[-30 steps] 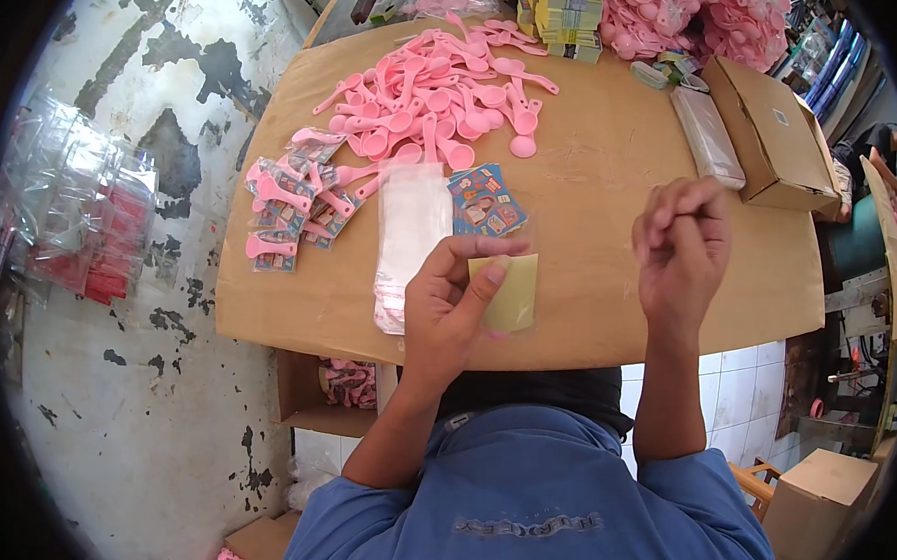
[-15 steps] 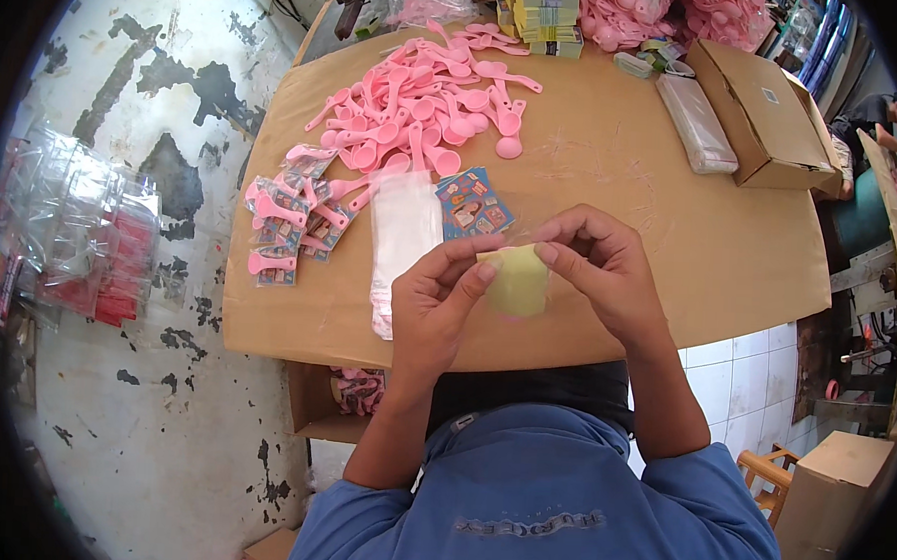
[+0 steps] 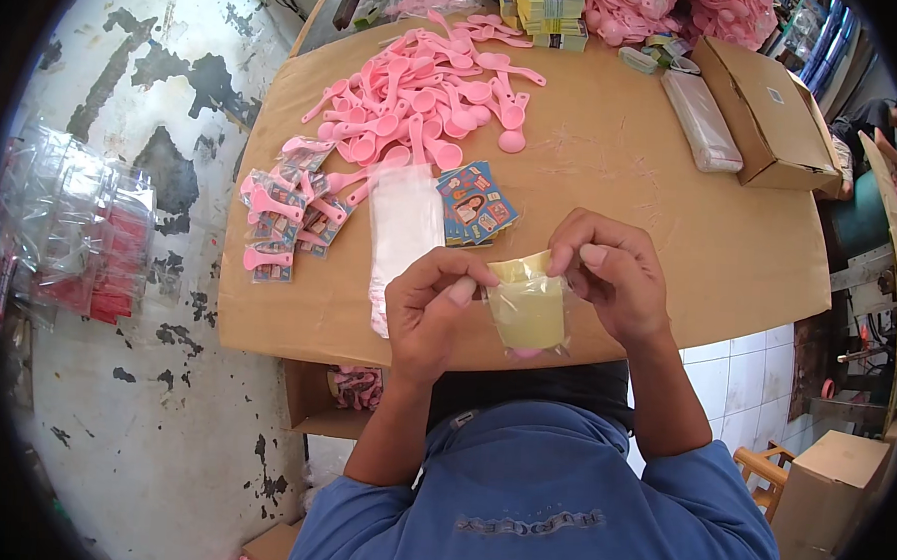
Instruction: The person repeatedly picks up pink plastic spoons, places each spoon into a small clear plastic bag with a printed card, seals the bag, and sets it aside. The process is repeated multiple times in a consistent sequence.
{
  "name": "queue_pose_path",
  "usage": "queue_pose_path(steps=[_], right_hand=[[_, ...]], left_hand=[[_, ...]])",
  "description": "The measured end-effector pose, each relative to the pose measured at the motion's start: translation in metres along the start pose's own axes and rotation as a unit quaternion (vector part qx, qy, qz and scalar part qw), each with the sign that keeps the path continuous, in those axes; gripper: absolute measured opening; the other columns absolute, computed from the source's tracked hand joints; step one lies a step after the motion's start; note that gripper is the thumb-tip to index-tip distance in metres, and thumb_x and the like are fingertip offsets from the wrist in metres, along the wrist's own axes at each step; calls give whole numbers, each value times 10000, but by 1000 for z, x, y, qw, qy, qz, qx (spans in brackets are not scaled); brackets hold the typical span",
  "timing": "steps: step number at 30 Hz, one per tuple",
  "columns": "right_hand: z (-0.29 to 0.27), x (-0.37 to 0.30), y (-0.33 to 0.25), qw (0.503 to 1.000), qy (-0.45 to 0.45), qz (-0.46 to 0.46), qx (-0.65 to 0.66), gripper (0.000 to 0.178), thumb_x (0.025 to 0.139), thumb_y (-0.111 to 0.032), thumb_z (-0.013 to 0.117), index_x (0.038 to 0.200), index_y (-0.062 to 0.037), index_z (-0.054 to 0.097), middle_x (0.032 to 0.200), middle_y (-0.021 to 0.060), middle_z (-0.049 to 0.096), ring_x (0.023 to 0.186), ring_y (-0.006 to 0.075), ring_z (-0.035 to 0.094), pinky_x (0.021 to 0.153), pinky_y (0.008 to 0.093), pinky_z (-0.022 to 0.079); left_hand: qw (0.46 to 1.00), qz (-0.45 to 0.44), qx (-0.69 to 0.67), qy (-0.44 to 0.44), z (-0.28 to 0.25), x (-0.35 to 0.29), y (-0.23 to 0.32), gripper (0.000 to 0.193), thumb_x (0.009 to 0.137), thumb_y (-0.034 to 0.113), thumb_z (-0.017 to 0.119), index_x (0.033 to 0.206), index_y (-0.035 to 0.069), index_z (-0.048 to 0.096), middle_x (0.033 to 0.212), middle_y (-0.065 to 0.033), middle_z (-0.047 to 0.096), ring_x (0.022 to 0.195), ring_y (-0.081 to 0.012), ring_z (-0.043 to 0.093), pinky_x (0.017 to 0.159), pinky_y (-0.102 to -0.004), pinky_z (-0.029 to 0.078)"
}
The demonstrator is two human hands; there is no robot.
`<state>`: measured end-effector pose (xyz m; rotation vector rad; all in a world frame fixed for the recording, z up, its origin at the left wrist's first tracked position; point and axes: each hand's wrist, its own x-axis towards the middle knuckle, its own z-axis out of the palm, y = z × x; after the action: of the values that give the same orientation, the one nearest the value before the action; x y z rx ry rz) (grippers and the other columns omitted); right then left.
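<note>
Above the table's near edge, a small clear plastic bag (image 3: pixel 529 319) with a pale yellow card inside is stretched between my two hands. My left hand (image 3: pixel 429 304) pinches its upper left corner between thumb and finger. At the upper right corner, my right hand (image 3: pixel 614 277) is closed in a pinch. A bit of pink shows at the bag's lower end; most of that thing is hidden. Beside my left hand lies a stack of flat clear bags (image 3: pixel 402 243), partly under it. A stack of blue printed cards (image 3: pixel 475 203) sits just beyond the held bag.
A heap of pink measuring spoons (image 3: pixel 407 93) covers the table's far left. Nearer on the left are several bagged spoons with cards (image 3: pixel 276 217). Along the back stand yellow card bundles (image 3: pixel 545 14), bags of pink spoons (image 3: pixel 630 10), a bag pack (image 3: pixel 701 121) and a cardboard box (image 3: pixel 771 119).
The bag has come down slightly toward me and its face shows more fully, the card's top edge folding between my fingers. My left fingers have shifted to the corner.
</note>
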<state>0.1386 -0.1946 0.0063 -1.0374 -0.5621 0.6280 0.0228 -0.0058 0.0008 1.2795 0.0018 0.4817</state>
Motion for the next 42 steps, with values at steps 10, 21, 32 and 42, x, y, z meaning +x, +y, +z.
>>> queue_pose_path(steps=[10,21,32,42], right_hand=[[21,4,6,992,24,-89,-89,325,929,4,712,1223,-42,582,979,-2,600,806,26,558,664,196,449],[34,14,3,890,54,-94,-442,162,892,-49,728,1043,-45,670,862,48,609,668,122,558,573,265,425],[30,58,29,784,114,-39,-610,386,943,-411,691,1037,-40,641,943,119,653,840,293,665,732,432,515],[20,75,52,837,135,54,-527,387,908,-387,740,890,-14,639,838,135,681,786,315,659,693,445,492]], left_hand=[[997,-66,23,-13,-5,-5,7,589,903,-1,747,1437,0,499,991,-119,752,895,-129,717,749,-216,553],[888,272,367,50,-53,5,47,275,900,-121,646,1158,-36,692,1160,-183,739,1070,-283,726,941,-371,566],[774,138,611,95,-142,-2,47,394,887,27,641,1281,29,635,1288,-190,653,1192,-328,636,987,-392,500],[820,-132,544,120,-102,36,10,328,887,270,786,853,-30,657,726,-95,647,645,-176,599,614,-331,482]])
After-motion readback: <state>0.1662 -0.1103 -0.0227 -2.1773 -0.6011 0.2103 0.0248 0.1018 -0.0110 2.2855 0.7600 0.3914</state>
